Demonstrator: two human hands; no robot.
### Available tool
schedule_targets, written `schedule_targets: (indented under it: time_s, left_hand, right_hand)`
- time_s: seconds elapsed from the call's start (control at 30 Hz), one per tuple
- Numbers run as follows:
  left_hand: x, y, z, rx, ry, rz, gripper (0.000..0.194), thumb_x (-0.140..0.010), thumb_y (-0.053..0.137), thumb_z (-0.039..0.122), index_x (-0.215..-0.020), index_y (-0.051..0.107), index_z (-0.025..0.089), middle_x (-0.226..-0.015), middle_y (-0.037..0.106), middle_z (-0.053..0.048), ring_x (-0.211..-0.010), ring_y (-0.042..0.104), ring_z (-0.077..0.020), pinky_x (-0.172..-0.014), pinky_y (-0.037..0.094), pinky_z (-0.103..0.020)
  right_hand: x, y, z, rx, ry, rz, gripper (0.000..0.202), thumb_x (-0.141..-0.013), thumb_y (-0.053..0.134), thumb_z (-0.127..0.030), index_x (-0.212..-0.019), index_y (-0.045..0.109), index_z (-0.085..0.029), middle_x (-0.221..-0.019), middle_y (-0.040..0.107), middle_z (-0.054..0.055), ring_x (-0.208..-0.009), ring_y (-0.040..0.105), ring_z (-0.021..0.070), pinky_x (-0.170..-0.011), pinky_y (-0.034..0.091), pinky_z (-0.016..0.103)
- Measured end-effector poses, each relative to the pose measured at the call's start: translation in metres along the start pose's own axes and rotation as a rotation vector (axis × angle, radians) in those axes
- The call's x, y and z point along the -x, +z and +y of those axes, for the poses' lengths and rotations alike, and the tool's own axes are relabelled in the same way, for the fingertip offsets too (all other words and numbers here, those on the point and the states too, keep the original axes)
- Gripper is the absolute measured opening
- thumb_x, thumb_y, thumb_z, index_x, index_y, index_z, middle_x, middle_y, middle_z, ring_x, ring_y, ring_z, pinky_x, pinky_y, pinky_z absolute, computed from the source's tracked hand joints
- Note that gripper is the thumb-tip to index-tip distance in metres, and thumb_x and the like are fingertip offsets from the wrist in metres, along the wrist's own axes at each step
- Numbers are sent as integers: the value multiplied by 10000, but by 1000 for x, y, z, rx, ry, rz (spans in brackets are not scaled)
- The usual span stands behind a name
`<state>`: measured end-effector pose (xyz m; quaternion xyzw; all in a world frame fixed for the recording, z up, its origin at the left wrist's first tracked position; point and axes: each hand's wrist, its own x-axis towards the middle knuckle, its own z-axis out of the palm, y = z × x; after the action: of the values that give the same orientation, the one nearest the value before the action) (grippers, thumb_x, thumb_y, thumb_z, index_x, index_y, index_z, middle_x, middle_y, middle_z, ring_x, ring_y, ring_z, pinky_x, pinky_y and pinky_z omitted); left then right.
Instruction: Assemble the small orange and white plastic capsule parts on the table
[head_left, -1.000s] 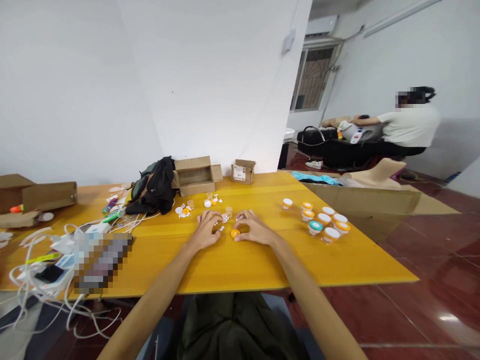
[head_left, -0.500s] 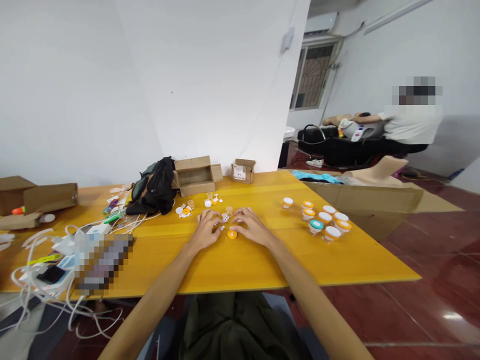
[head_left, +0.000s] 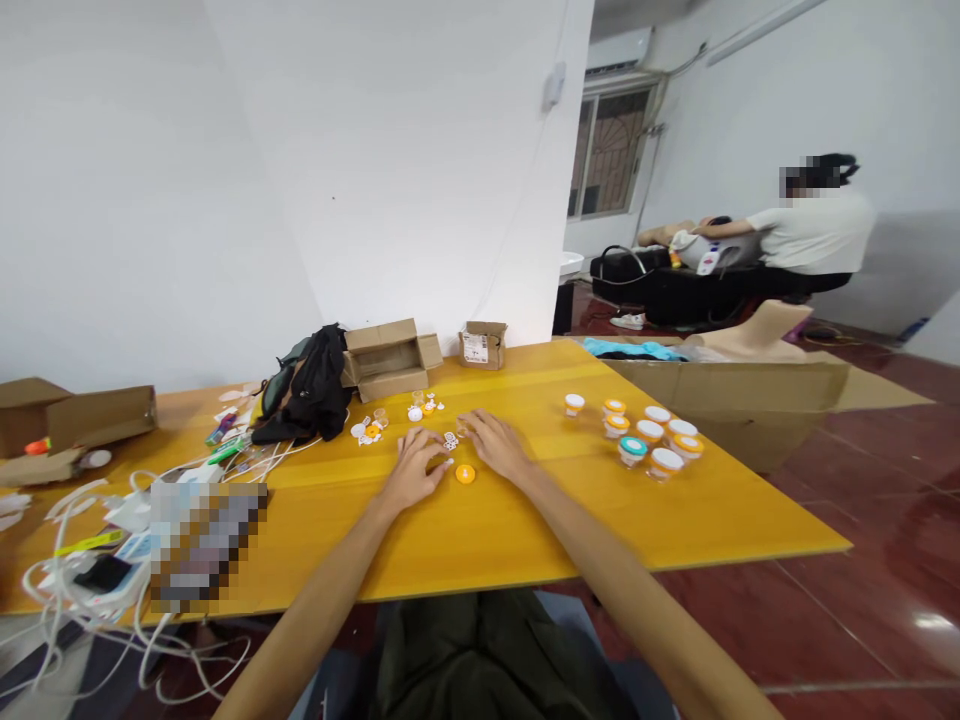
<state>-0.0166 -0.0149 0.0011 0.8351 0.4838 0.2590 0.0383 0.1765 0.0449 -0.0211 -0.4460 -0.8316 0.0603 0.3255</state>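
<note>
A makeshift workroom, from where I stand

A long yellow table serves as workbench: heaps of little white and orange parts beyond the left hand, lidded jars right of the right hand, open cardboard boxes farther behind, cables tangled round a power strip far left of both, another person seated well beyond, rightward

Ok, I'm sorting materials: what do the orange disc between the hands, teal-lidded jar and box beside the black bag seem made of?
Orange disc: smooth plastic, probably, from its even bright colour. Jar: even teal lid suggests plastic; the clear body could be plastic or glass. Box: matte brown cardboard, judging by its folded flaps.
</note>
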Motion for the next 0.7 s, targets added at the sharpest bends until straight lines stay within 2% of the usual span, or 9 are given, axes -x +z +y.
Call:
schedule_targets:
  time_s: [0.2, 0.37, 0.43, 0.53, 0.7]
  left_hand:
    - [-1, 0, 0, -3, -13, 24, 129, -867, 591, 265, -803, 702, 249, -1015, 638, -51, -1064, 476, -261, -925, 363, -436]
    - [-3, -1, 1, 13, -19, 6, 121, -855, 601, 212, -792, 696, 249, -1014, 653, -51, -1066, 495, -260, -921, 365, -440]
    - [-3, -1, 0, 38, -35, 11, 104, -837, 615, 191, -775, 681, 242, -1033, 652, -48, -1077, 491, -259, -926, 365, -442]
    - [-3, -1, -1, 79, -82, 28, 95, -810, 636, 165, -748, 656, 234, -1045, 650, -38, -1088, 485, -257, -934, 364, -446]
    - [-4, 0, -2, 129, -154, 31, 113, -772, 669, 131, -701, 638, 214, -1029, 658, -38, -1084, 496, -256, -948, 358, -452]
  right_hand:
    - [-1, -6, 2, 7, 103, 39, 311, -893, 443, -148, -1105, 640, -261, -1116, 624, 117, -995, 592, 287, -856, 483, 425]
    - [5, -14, -9, -20, -28, 148, 324, -897, 415, -119, -1069, 651, -258, -1114, 600, 112, -1022, 547, 283, -921, 442, 459]
    - [9, -16, -15, -40, -132, 122, 316, -910, 407, -121, -1029, 665, -260, -1076, 605, 100, -995, 546, 265, -901, 446, 443]
    - [14, -17, -23, -59, -260, 16, 290, -912, 434, -122, -973, 684, -258, -1033, 608, 84, -997, 539, 246, -864, 454, 401]
    - [14, -9, -25, -113, -296, -66, 208, -890, 525, -131, -894, 704, -237, -1011, 606, 75, -986, 543, 226, -850, 449, 362]
